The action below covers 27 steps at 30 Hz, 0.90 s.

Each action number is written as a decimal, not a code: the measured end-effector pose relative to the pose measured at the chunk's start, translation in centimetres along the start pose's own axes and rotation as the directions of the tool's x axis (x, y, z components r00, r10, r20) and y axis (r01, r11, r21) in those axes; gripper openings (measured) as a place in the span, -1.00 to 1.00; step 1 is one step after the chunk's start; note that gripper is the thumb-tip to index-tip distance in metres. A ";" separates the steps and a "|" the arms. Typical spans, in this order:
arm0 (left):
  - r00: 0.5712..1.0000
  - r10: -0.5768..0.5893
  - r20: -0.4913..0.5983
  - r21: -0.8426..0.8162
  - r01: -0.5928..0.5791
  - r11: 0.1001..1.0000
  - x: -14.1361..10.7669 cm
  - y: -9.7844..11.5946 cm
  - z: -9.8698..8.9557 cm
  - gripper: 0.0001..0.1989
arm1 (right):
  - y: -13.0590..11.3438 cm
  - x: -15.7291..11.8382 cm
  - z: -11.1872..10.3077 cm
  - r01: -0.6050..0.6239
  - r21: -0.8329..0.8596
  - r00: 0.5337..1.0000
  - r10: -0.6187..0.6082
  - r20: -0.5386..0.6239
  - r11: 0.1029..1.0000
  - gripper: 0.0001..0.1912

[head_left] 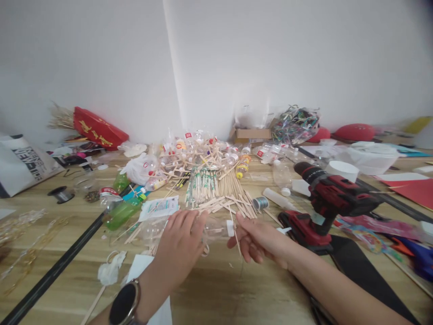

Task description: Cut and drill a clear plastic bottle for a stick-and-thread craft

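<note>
Low over the desk [270, 289], your left hand [184, 243] is clamped around a clear plastic bottle [216, 229], which lies on its side with its white cap [230, 228] toward your right; your right hand [252, 239] is beside that cap, its fingers curled close together around what seems to be a thin wooden stick [236, 230], though blur hides the exact grip; beyond your hands lie loose sticks [237, 189] and a spool [260, 203]; a red and black drill [324, 203] stands to your right, and a green bottle [124, 213] lies to your left.
</note>
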<state>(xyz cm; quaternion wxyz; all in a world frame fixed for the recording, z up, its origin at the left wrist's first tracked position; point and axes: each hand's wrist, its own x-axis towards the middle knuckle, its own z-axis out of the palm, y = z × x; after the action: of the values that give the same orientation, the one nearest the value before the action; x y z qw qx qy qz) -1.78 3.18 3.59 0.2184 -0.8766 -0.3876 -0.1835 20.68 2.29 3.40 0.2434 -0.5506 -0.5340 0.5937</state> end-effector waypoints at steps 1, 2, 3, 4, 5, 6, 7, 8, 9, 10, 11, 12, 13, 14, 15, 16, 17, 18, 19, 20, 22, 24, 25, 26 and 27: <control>0.999 -0.023 0.043 -0.049 0.026 0.998 0.0 -0.1 0.0 -0.47 | 0.2 0.0 -0.2 0.022 -0.020 1.000 -0.023 -0.015 1.000 -0.11; 0.995 -0.047 0.083 -0.089 0.055 0.995 0.0 -0.1 0.0 -0.46 | 0.4 0.1 -0.4 0.049 -0.047 0.998 -0.051 -0.036 0.998 -0.12; 0.991 -0.068 0.117 -0.118 0.082 0.990 0.0 -0.2 0.1 -0.46 | 0.5 0.1 -0.6 0.080 -0.081 0.994 -0.085 -0.066 0.994 -0.15; 0.985 -0.086 0.148 -0.139 0.107 0.984 0.0 -0.3 0.1 -0.45 | 0.7 0.2 -0.8 0.116 -0.121 0.986 -0.129 -0.109 0.986 -0.20; 0.979 -0.101 0.176 -0.156 0.129 0.979 0.0 -0.3 0.1 -0.45 | 0.8 0.1 -1.0 0.158 -0.164 0.970 -0.184 -0.161 0.974 -0.28; 0.973 -0.113 0.200 -0.169 0.148 0.974 0.0 -0.4 0.1 -0.45 | 0.9 0.0 -1.2 0.201 -0.206 0.945 -0.245 -0.218 0.958 -0.38; 0.968 -0.120 0.220 -0.181 0.161 0.970 0.0 -0.4 0.0 -0.45 | 1.0 -0.2 -1.3 0.241 -0.243 0.913 -0.304 -0.270 0.940 -0.49; 0.964 -0.123 0.238 -0.194 0.171 0.966 0.0 -0.4 0.0 -0.45 | 1.1 -0.4 -1.3 0.288 -0.280 0.879 -0.369 -0.303 0.916 -0.59; 0.960 -0.123 0.253 -0.208 0.178 0.962 0.0 -0.4 0.0 -0.45 | 1.1 -0.7 -1.4 0.344 -0.321 0.846 -0.439 -0.302 0.883 -0.61; 0.956 -0.122 0.267 -0.223 0.185 0.957 0.1 -0.4 0.0 -0.44 | 1.2 -1.0 -1.3 0.405 -0.362 0.818 -0.510 -0.266 0.840 -0.53; 0.952 -0.121 0.281 -0.238 0.191 0.952 0.1 -0.4 -0.1 -0.44 | 1.2 -1.2 -1.3 0.468 -0.400 0.794 -0.574 -0.202 0.788 -0.45; 0.948 -0.119 0.295 -0.254 0.198 0.947 0.1 -0.4 -0.1 -0.44 | 1.3 -1.3 -1.2 0.525 -0.431 0.770 -0.625 -0.126 0.734 -0.38; 0.943 -0.119 0.311 -0.267 0.207 0.941 0.1 -0.4 -0.2 -0.44 | 1.5 -1.4 -1.1 0.569 -0.455 0.749 -0.660 -0.058 0.685 -0.35; 0.937 -0.119 0.329 -0.275 0.215 0.937 0.2 -0.3 -0.3 -0.43 | 1.6 -1.3 -1.0 0.595 -0.470 0.732 -0.681 -0.016 0.652 -0.35; 0.931 -0.120 0.344 -0.279 0.223 0.934 0.2 -0.3 -0.4 -0.43 | 1.7 -1.2 -0.9 0.605 -0.477 0.723 -0.691 -0.006 0.638 -0.37; 0.926 -0.118 0.360 -0.281 0.228 0.932 0.2 -0.2 -0.5 -0.42 | 1.8 -1.1 -0.8 0.609 -0.482 0.715 -0.699 -0.011 0.630 -0.41; 0.920 -0.114 0.374 -0.283 0.231 0.931 0.3 -0.1 -0.6 -0.41 | 1.9 -0.9 -0.7 0.613 -0.485 0.705 -0.709 -0.021 0.624 -0.46; 0.916 -0.108 0.387 -0.285 0.230 0.931 0.3 0.0 -0.7 -0.41 | 1.9 -0.8 -0.6 0.617 -0.487 0.696 -0.718 -0.030 0.619 -0.52; 0.912 -0.100 0.397 -0.288 0.227 0.930 0.3 0.1 -0.8 -0.41 | 1.8 -0.7 -0.6 0.620 -0.488 0.690 -0.723 -0.033 0.614 -0.58; 0.911 -0.092 0.403 -0.290 0.223 0.931 0.3 0.1 -0.9 -0.41 | 1.8 -0.7 -0.6 0.621 -0.491 0.689 -0.724 -0.029 0.611 -0.65; 0.910 -0.079 0.407 -0.290 0.210 0.934 0.4 0.2 -1.1 -0.40 | 1.5 -0.7 -0.6 0.614 -0.504 0.695 -0.719 -0.019 0.607 -0.73; 0.913 -0.068 0.403 -0.286 0.196 0.938 0.3 0.3 -1.2 -0.40 | 1.2 -0.8 -0.6 0.605 -0.522 0.702 -0.712 -0.006 0.601 -0.79; 0.915 -0.063 0.399 -0.285 0.189 0.940 0.3 0.3 -1.1 -0.40 | 1.2 -0.8 -0.6 0.601 -0.526 0.705 -0.709 -0.005 0.602 -0.82; 0.918 -0.057 0.393 -0.284 0.180 0.942 0.3 0.2 -1.1 -0.40 | 1.1 -0.8 -0.6 0.597 -0.524 0.708 -0.706 -0.012 0.607 -0.85; 0.923 -0.051 0.380 -0.285 0.169 0.943 0.2 0.2 -1.0 -0.39 | 1.0 -0.7 -0.5 0.593 -0.517 0.711 -0.703 -0.026 0.618 -0.89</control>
<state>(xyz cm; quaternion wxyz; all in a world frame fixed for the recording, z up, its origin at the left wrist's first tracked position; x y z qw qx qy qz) -1.65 2.66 4.54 -0.0104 -0.8952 -0.4368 -0.0872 21.64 1.50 2.85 0.3592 -0.4239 -0.7934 0.2488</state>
